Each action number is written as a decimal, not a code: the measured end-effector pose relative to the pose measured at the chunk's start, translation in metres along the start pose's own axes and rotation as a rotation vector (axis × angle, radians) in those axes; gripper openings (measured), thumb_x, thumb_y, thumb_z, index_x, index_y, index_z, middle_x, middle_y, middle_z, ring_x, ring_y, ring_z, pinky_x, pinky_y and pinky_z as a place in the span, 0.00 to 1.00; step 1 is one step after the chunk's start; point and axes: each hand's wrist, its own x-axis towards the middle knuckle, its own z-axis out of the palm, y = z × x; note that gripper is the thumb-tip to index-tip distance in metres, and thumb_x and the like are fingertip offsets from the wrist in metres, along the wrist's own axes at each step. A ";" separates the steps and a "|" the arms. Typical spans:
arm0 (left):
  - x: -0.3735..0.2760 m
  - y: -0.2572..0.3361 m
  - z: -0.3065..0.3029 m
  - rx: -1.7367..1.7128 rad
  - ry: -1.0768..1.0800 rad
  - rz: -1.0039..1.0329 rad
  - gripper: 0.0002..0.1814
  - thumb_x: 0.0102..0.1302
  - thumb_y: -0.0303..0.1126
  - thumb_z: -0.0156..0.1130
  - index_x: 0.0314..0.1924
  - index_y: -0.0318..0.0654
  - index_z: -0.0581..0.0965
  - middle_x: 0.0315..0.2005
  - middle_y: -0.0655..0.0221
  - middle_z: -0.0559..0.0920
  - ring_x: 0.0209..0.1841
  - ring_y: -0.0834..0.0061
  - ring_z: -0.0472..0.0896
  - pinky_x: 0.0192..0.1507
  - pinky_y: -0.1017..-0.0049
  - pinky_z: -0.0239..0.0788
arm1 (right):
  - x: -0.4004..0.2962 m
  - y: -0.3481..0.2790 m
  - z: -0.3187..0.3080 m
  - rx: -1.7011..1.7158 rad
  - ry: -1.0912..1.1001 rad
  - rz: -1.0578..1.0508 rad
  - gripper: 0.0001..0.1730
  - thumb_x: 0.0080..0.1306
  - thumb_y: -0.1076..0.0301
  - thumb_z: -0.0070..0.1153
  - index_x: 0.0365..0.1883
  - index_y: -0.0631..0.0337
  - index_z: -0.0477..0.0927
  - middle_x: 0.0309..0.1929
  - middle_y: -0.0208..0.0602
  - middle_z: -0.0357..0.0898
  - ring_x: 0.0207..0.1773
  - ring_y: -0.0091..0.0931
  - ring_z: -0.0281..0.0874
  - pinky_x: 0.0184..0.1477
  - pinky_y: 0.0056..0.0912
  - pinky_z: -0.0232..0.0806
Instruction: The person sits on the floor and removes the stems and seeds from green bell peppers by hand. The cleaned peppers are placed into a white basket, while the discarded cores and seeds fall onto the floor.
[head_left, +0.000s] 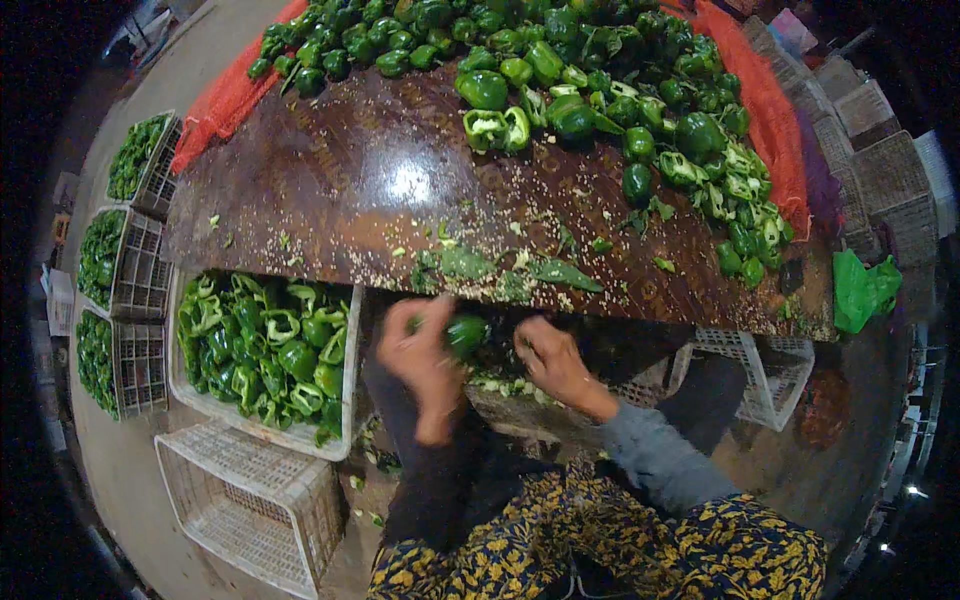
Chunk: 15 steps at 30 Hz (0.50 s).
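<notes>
My left hand (424, 349), blurred, is at the near edge of the table with its fingers around a glossy green bell pepper (466, 336). To its right is my right hand (553, 361), fingers curled and apart from the pepper; blur hides whether anything is in them. Below both hands, pale pepper scraps (506, 388) lie in a shadowed spot between my legs. Beside my left hand stands a white plastic crate (354, 375), filled with cut and split green peppers (262, 345).
Whole and split peppers (574, 116) are heaped on the brown tabletop (322, 180), which carries seeds and leaves. Red mesh (225, 101) flanks the heap. An overturned crate (247, 495) lies at lower left. Pepper-filled crates (139, 262) line the far left; another crate (772, 375) is right.
</notes>
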 end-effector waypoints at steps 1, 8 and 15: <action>0.013 0.000 -0.031 0.171 -0.027 0.146 0.04 0.54 0.24 0.65 0.29 0.34 0.78 0.25 0.74 0.76 0.32 0.82 0.73 0.37 0.79 0.65 | 0.005 0.003 -0.014 -0.153 -0.294 -0.009 0.18 0.59 0.59 0.58 0.42 0.62 0.74 0.38 0.47 0.72 0.42 0.43 0.71 0.44 0.45 0.64; 0.097 -0.105 -0.284 0.500 0.277 -0.088 0.10 0.63 0.33 0.60 0.31 0.32 0.76 0.29 0.68 0.75 0.34 0.76 0.71 0.39 0.76 0.64 | 0.174 0.044 -0.091 -0.454 -0.060 -0.451 0.24 0.50 0.63 0.65 0.46 0.58 0.75 0.50 0.44 0.73 0.55 0.42 0.69 0.55 0.45 0.64; 0.083 -0.111 -0.235 0.767 0.360 0.146 0.16 0.63 0.33 0.59 0.47 0.29 0.76 0.45 0.59 0.76 0.49 0.64 0.73 0.52 0.68 0.63 | 0.305 0.099 -0.072 -1.029 -0.071 -0.417 0.22 0.46 0.71 0.61 0.42 0.58 0.75 0.42 0.37 0.74 0.47 0.41 0.69 0.47 0.46 0.62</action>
